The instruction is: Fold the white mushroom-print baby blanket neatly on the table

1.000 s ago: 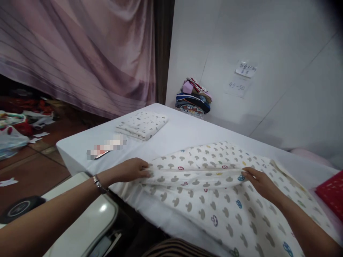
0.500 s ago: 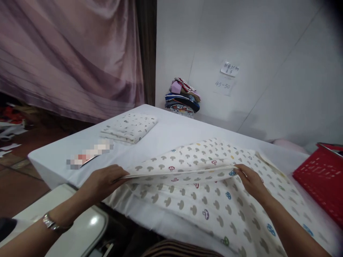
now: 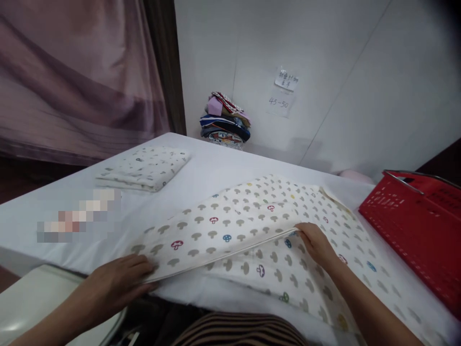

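A white cloth printed with grey and coloured mushrooms (image 3: 248,202) spreads over the near and right part of the white table (image 3: 212,158). My left hand (image 3: 124,276) is closed on the cloth's near left corner, at the table's front edge. Farther right, my right hand (image 3: 315,240) pinches the same hemmed edge, which runs taut and slanting between both hands. Part of the cloth lies beneath this raised layer. A folded white cloth with small prints (image 3: 147,166) rests at the back left of the table.
A red perforated basket (image 3: 414,230) with a metal handle stands at the right. A stack of folded clothes (image 3: 225,120) is at the far edge by the wall. A blurred-out item (image 3: 77,216) lies at the left. A pale chair (image 3: 43,293) stands at lower left.
My left hand has moved down toward me, pulling the cloth's edge from nearly level to slanted. My right hand still holds its spot. The view has shifted right, showing more of the basket.
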A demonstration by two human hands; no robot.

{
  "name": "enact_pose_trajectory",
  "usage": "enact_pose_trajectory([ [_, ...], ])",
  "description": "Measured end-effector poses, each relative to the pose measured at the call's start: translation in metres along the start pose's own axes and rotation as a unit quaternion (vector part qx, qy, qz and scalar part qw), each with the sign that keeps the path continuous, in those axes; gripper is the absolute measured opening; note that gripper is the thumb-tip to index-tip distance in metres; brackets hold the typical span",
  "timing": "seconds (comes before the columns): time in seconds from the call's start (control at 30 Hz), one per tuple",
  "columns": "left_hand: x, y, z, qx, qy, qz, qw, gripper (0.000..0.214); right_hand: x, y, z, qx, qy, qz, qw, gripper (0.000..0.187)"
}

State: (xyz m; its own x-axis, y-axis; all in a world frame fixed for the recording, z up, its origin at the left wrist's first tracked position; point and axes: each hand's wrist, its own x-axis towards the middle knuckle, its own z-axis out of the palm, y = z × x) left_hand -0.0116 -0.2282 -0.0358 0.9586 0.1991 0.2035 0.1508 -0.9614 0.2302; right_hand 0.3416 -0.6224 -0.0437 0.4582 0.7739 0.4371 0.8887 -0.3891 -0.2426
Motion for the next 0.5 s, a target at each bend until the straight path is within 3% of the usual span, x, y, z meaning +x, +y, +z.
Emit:
enact_pose_trajectory([
  [0.1,0.008,0.004,0.009,0.002,-0.038,0.003,0.999,0.032,-0.001,0.0,0.001,-0.003,0.014,-0.005,1.0,0.021],
  [0.17,0.019,0.016,0.016,-0.006,-0.034,0.01,0.999,0.035,-0.001,-0.001,0.001,-0.005,0.028,-0.005,1.0,0.021],
  [0.33,0.06,0.076,0.027,-0.06,-0.059,0.081,0.993,0.031,0.0,-0.004,0.002,-0.003,0.033,-0.009,0.999,0.022],
  [0.5,0.108,0.13,0.03,-0.111,-0.107,0.105,0.982,0.033,0.001,-0.004,0.002,0.002,0.048,-0.025,0.999,0.021],
])
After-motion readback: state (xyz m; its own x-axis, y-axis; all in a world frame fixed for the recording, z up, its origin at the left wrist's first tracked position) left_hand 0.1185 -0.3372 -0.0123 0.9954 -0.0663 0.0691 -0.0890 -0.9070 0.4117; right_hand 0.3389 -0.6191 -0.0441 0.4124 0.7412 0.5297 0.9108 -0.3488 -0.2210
